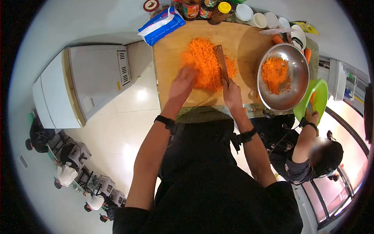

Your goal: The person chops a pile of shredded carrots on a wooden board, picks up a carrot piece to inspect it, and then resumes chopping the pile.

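A large heap of finely chopped carrot (202, 58) lies on the wooden board (169, 58). My right hand (232, 94) grips a cleaver (221, 62), its blade upright along the right side of the heap, with bits of carrot on both sides of it. At the heap's lower left edge is my left hand (184, 81); its fingers are smeared by motion against the carrot, so how they are bent does not show. To the right stands a steel bowl (302, 78) with more chopped carrot inside.
A blue tissue pack (163, 26), jars (190, 9) and white tubs (244, 13) line the back edge. Whole carrots (277, 39) lie behind the bowl. At right, a co-worker (300, 156) holds a green basin (320, 97). A white appliance (97, 74) stands left; seated people are farther off.
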### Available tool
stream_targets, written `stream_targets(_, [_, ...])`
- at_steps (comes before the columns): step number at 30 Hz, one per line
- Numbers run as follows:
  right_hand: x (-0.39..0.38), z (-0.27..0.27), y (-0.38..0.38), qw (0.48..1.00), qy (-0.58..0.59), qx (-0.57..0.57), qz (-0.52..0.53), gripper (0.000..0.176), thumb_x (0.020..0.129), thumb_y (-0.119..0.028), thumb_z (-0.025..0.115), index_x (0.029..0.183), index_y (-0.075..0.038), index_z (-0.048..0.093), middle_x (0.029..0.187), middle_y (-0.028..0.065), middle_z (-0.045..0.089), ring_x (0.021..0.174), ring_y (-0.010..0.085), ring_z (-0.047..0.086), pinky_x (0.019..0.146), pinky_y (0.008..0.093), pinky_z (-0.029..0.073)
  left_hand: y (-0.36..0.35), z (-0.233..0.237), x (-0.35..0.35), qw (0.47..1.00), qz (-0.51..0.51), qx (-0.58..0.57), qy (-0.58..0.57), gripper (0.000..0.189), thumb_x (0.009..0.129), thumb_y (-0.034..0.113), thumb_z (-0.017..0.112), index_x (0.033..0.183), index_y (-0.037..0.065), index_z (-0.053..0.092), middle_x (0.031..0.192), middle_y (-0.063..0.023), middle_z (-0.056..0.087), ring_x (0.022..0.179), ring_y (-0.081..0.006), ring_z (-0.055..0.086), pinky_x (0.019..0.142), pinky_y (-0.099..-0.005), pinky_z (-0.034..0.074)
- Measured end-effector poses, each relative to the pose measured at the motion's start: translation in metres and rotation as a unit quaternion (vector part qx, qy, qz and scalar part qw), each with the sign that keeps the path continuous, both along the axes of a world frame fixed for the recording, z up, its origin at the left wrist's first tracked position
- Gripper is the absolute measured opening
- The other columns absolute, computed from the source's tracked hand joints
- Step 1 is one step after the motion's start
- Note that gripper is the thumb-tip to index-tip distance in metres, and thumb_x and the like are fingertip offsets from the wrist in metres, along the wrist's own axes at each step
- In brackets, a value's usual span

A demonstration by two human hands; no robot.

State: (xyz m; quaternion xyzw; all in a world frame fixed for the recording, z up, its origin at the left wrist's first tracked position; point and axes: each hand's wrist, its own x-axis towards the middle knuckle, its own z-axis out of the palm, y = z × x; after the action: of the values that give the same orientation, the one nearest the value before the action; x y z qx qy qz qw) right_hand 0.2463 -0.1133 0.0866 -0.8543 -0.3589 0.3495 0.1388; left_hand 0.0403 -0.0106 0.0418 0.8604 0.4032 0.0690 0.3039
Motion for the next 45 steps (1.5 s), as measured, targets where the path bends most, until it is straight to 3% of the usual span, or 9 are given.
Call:
stream_targets(7, [-0.007,-0.003,-0.007,0.998,0.033,-0.05,0.004,0.038,0.102,-0.031,0.051,0.107,0.005,0.062,0.086,0.0323,0.065,0.086,0.0511,0.063,0.073,0.0556,0.048,0.005,0.02,0.004,0.998,0.019,-0.035,-0.041,0.049,0.086,0.009,0.066,0.133,0.019,0.059,0.141,-0.009,0.052,0.129,-0.0335,0.051,0.104,-0.0432,0.05])
stream_targets(10, [-0.017,-0.028,0.002,0.998,0.008,0.056,-0.018,0.037,0.102,-0.031,0.052,0.11,0.004,0.063,0.087,0.0321,0.065,0.089,0.0503,0.063,0.074,0.0551,0.048,0.003,0.018,0.003,0.999,0.009,-0.025,-0.019,0.048,0.084,0.005,0.067,0.13,0.017,0.061,0.139,-0.0098,0.053,0.128,-0.0333,0.051,0.104,-0.0434,0.049])
stream_targets(15, [-0.014,0.037,0.012,0.999,0.016,-0.034,-0.008,0.036,0.102,-0.03,0.053,0.109,0.004,0.062,0.087,0.0324,0.065,0.087,0.0502,0.063,0.073,0.0549,0.049,0.007,0.017,-0.007,0.996,0.032,0.063,-0.051,0.04,0.082,0.006,0.068,0.121,0.018,0.067,0.138,-0.006,0.054,0.129,-0.0319,0.05,0.101,-0.0435,0.05])
stream_targets(17, [-0.02,0.002,0.001,1.0,0.021,-0.014,0.0,0.037,0.102,-0.031,0.053,0.109,0.004,0.062,0.087,0.0324,0.065,0.086,0.0503,0.063,0.072,0.0553,0.05,0.002,0.019,-0.013,0.995,0.052,0.073,-0.04,0.041,0.082,0.006,0.068,0.121,0.017,0.067,0.136,-0.0066,0.055,0.127,-0.0329,0.051,0.101,-0.0439,0.049])
stream_targets(22, [-0.03,-0.012,0.018,0.999,-0.002,-0.032,0.008,0.037,0.102,-0.033,0.053,0.107,0.003,0.061,0.087,0.032,0.065,0.084,0.0503,0.063,0.071,0.0566,0.049,-0.006,0.012,-0.017,0.996,0.08,-0.003,-0.032,0.04,0.083,0.005,0.067,0.121,0.014,0.065,0.131,-0.0119,0.055,0.121,-0.038,0.052,0.1,-0.0452,0.049])
stream_targets(27, [-0.025,0.039,0.008,0.998,-0.005,-0.052,0.032,0.036,0.103,-0.032,0.05,0.104,0.003,0.06,0.081,0.0316,0.064,0.081,0.0516,0.062,0.07,0.0584,0.048,-0.005,0.01,-0.003,0.992,0.104,-0.02,-0.063,0.045,0.082,0.003,0.067,0.126,0.009,0.06,0.134,-0.0133,0.054,0.12,-0.0394,0.052,0.098,-0.0462,0.05])
stream_targets(33, [-0.036,-0.017,0.039,0.999,-0.029,0.02,0.016,0.032,0.103,-0.03,0.049,0.106,0.001,0.058,0.078,0.0312,0.064,0.079,0.0512,0.065,0.068,0.0595,0.05,-0.008,0.012,0.003,0.99,0.108,-0.046,-0.078,0.044,0.081,0.002,0.065,0.125,0.008,0.058,0.135,-0.0133,0.054,0.12,-0.0386,0.052,0.097,-0.0469,0.05])
stream_targets(39, [-0.033,0.017,0.019,0.999,-0.023,-0.003,0.044,0.037,0.103,-0.032,0.049,0.103,0.003,0.059,0.08,0.0321,0.065,0.081,0.0514,0.065,0.069,0.0586,0.051,0.002,0.014,-0.007,0.991,0.117,-0.051,-0.05,0.04,0.082,0.006,0.065,0.122,0.008,0.058,0.134,-0.0144,0.054,0.119,-0.0406,0.053,0.096,-0.0471,0.051])
stream_targets(45, [-0.055,-0.008,0.037,0.999,-0.029,-0.038,0.009,0.04,0.104,-0.033,0.05,0.114,0.004,0.06,0.086,0.0308,0.065,0.085,0.05,0.063,0.07,0.0548,0.049,-0.007,0.009,-0.015,0.987,0.14,-0.068,-0.038,0.041,0.085,0.007,0.065,0.125,0.006,0.057,0.127,-0.0196,0.054,0.117,-0.0438,0.053,0.095,-0.0497,0.049])
